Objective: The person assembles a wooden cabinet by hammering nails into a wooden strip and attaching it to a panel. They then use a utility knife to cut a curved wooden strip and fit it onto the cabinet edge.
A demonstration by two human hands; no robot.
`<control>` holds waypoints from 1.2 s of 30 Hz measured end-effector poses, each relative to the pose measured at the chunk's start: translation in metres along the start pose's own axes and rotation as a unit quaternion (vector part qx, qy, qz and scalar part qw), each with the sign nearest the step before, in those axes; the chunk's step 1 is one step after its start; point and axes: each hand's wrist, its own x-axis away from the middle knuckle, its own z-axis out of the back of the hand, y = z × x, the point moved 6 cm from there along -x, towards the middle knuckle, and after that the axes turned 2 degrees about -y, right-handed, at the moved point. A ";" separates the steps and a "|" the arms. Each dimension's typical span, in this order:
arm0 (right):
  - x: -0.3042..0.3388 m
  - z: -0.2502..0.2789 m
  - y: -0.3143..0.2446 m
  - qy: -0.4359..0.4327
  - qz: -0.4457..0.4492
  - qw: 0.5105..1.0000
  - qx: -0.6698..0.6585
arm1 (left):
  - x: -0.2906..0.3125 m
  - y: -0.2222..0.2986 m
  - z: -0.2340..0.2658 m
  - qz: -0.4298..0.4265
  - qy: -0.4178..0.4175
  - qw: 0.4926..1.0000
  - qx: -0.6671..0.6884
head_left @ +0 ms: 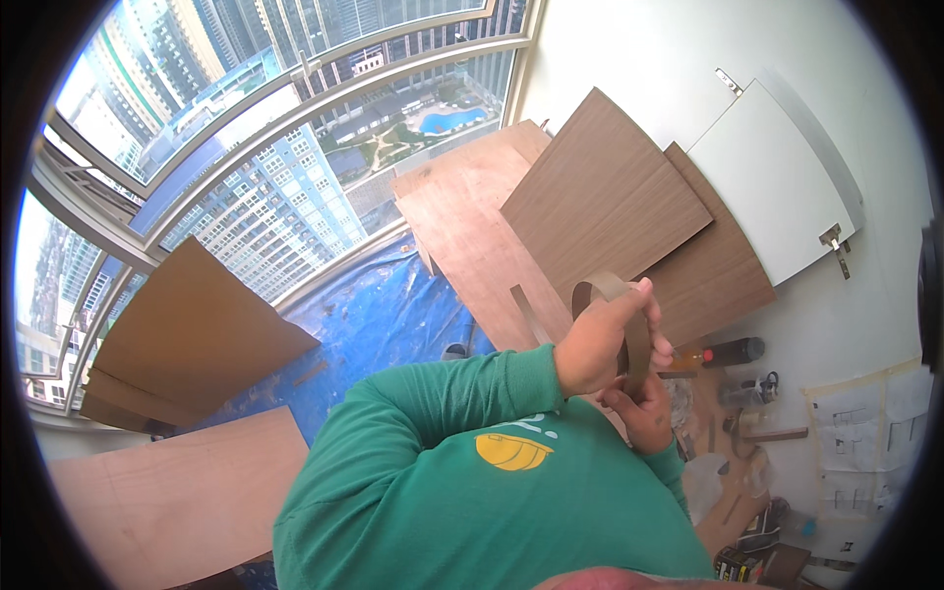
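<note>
A thin brown strip, looking like wood edge banding (pixel 637 346), is bent into a loop in front of my chest. My left hand (pixel 593 344) is closed around the loop, its fingers curled over the far side. Just below and to the right, my right hand (pixel 646 418) pinches the lower part of the strip between thumb and fingers. Part of the loop is hidden behind my left hand. Past both hands stands a brown wood-grain panel (pixel 605 187), leaning with a second brown panel (pixel 723 265) behind it.
Pale plywood sheets (pixel 462 236) lie beyond my left arm. A white hinged door panel (pixel 777 177) leans on the wall at right. Bottles (pixel 733 352) and tools stand at right. Blue sheeting (pixel 364 305) covers the floor; a brown board (pixel 197 334) leans by the windows.
</note>
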 end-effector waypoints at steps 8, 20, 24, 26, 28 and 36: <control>-0.005 -0.017 -0.006 -0.070 0.062 0.994 -0.057 | 0.001 0.002 0.001 -0.024 -0.091 0.995 -0.015; 0.003 0.013 -0.027 0.066 0.129 0.974 -0.177 | -0.002 -0.008 0.003 0.011 -0.236 0.946 -0.224; -0.003 0.032 -0.038 0.094 0.160 0.953 -0.241 | 0.005 -0.011 -0.008 -0.225 -0.310 0.722 -0.577; -0.005 0.036 -0.038 0.095 0.165 0.946 -0.263 | 0.007 -0.009 -0.010 -0.300 -0.279 0.644 -0.646; -0.008 0.038 -0.042 0.090 0.162 0.930 -0.318 | 0.007 -0.009 -0.010 -0.327 -0.267 0.598 -0.681; -0.007 0.039 -0.030 0.094 0.128 0.906 -0.392 | -0.002 -0.023 -0.005 -0.276 -0.219 0.513 -0.783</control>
